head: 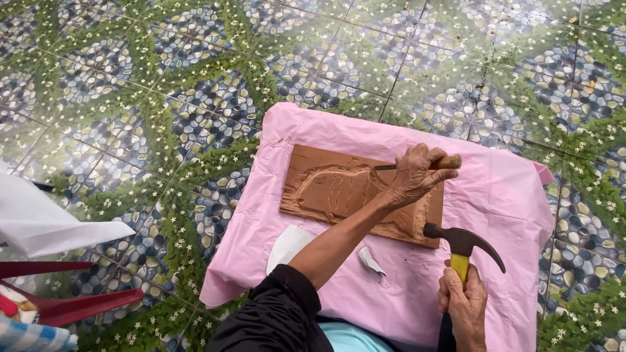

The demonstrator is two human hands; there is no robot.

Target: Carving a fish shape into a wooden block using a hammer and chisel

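A brown wooden board (332,189) with a carved relief lies on a pink cloth (502,195). My left hand (416,175) is closed around a chisel (417,165) with a wooden handle; its metal blade points left onto the carving. My right hand (464,301) grips the yellow handle of a claw hammer (462,242), whose dark head hovers just off the board's lower right corner, below the chisel handle. My left forearm in a black sleeve crosses the board's lower edge.
Two white scraps of paper (290,244) lie on the pink cloth by my arm. The floor is tiled in a pebble and green leaf pattern (163,98). A red plastic chair leg (78,305) and a white sheet (45,225) are at the left.
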